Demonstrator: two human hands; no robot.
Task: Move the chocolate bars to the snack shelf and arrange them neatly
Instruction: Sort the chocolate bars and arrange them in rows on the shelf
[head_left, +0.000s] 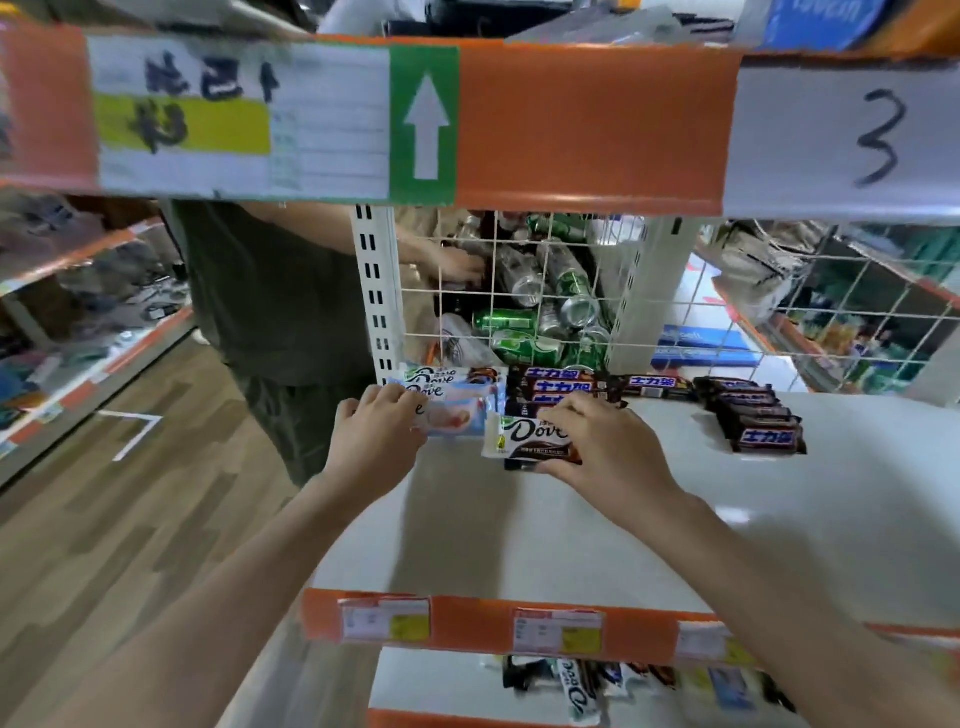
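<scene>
On the white snack shelf my right hand grips a brown-and-white Dove bar lying near the back. My left hand holds the left end of a stack of pale blue Dove bars at the shelf's back left corner. Dark Snickers bars are stacked just behind my right hand. A second fanned pile of Snickers bars lies further right. More chocolate bars lie loose on the shelf below.
A wire mesh back separates the shelf from a heap of green cans. Another person stands behind the rack at left, one hand reaching among the cans. An orange rail with price tags edges the shelf front; the upper shelf's rail hangs overhead.
</scene>
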